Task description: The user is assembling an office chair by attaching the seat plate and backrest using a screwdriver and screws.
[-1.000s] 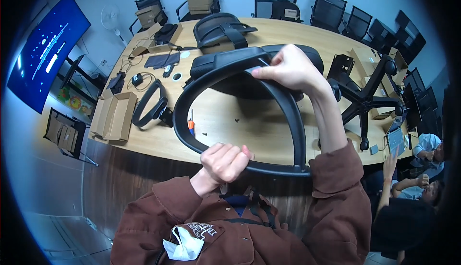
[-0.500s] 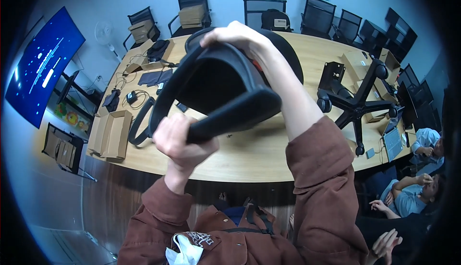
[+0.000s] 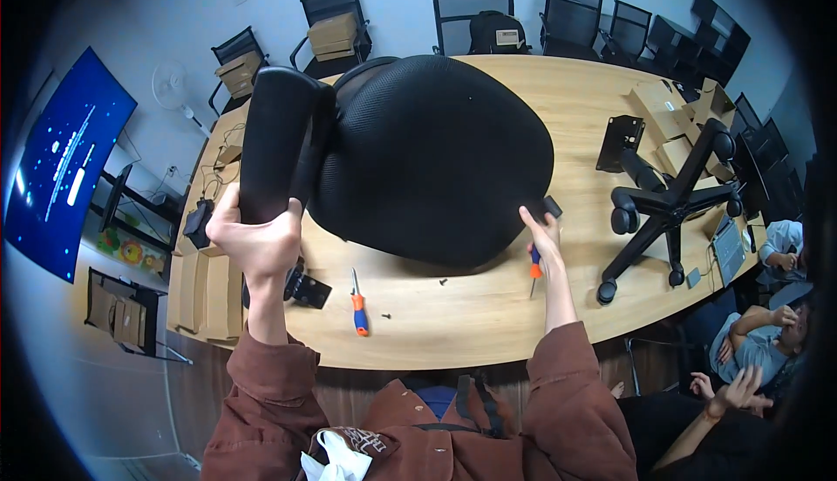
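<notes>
Black chair seat [image 3: 436, 159] stood tilted over wooden table [image 3: 471, 333], armrest [image 3: 277, 141] at its left; could not tell whether joined. Left hand [image 3: 260, 241] clenched round armrest's lower end. Right hand [image 3: 546, 241] at seat's lower right edge, thumb up; could not tell whether fingers pinched it. Step, by judgement: handling seat and armrest into position. Next move seemed to call for firm support both sides, clear of loose screw [image 3: 386, 315] and screwdriver [image 3: 359, 308].
</notes>
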A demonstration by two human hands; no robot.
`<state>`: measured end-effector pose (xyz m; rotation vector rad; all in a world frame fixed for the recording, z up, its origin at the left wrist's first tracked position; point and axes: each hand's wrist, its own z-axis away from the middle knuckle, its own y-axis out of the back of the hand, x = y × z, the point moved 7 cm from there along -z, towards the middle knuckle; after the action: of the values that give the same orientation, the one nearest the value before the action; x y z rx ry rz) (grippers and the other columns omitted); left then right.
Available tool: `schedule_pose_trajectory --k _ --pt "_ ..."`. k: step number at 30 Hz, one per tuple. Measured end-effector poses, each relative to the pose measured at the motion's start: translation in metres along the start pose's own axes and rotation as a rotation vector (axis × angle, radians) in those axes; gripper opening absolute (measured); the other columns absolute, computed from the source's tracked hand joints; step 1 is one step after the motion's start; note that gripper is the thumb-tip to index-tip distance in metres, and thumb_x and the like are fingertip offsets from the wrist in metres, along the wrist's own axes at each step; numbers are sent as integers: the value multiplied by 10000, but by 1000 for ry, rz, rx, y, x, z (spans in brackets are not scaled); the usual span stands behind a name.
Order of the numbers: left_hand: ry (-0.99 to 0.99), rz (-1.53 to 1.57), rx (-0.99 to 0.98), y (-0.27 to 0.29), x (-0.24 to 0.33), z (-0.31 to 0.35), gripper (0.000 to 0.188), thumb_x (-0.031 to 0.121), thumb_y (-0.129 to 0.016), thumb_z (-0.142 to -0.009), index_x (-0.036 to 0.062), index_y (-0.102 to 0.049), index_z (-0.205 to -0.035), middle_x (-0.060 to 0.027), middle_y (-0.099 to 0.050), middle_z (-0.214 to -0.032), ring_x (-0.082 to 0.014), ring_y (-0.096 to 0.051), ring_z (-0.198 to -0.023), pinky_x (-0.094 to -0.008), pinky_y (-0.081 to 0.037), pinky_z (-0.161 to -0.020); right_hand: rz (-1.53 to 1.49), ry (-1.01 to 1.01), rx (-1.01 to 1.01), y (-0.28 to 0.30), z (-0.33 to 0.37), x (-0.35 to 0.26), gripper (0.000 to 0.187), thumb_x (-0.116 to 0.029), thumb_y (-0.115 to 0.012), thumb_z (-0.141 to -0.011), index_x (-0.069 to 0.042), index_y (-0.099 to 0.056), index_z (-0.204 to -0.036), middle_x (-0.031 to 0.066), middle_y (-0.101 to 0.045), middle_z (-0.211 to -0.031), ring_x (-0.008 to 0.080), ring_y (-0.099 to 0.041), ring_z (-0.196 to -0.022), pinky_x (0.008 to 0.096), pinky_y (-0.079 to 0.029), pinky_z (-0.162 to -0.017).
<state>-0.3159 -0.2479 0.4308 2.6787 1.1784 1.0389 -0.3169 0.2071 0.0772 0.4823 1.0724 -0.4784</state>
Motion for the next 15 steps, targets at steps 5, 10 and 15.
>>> schedule_pose_trajectory --k 5,10,15 --pt "113 70 -52 -23 -48 -31 180 17 -733 -635 -58 -664 -783 6 -621 -697 -56 -526 -630 -232 -443 -589 -227 -102 -414 -56 -5 28 732 -559 -797 -881 -129 -481 -1382 45 -641 -1091 101 -451 -426 260 -392 -394" --pt "346 155 -99 -42 -99 -55 151 25 -742 -651 -41 -681 -772 12 -625 -695 -54 -524 -584 -226 -418 -546 -89 49 -282 -44 -5 -15 739 -602 -815 -841 3 -621 -1221 60 -682 -938 103 -468 -397 258 -371 -363" --pt "588 162 -202 -41 -108 -71 194 116 -871 -711 50 -694 -756 43 -533 -613 -46 -425 -457 -228 -319 -447 296 48 -159 -11 28 -87 764 -692 -796 -796 32 -717 -1026 55 -662 -770 98 -475 -416 258 -355 -375"
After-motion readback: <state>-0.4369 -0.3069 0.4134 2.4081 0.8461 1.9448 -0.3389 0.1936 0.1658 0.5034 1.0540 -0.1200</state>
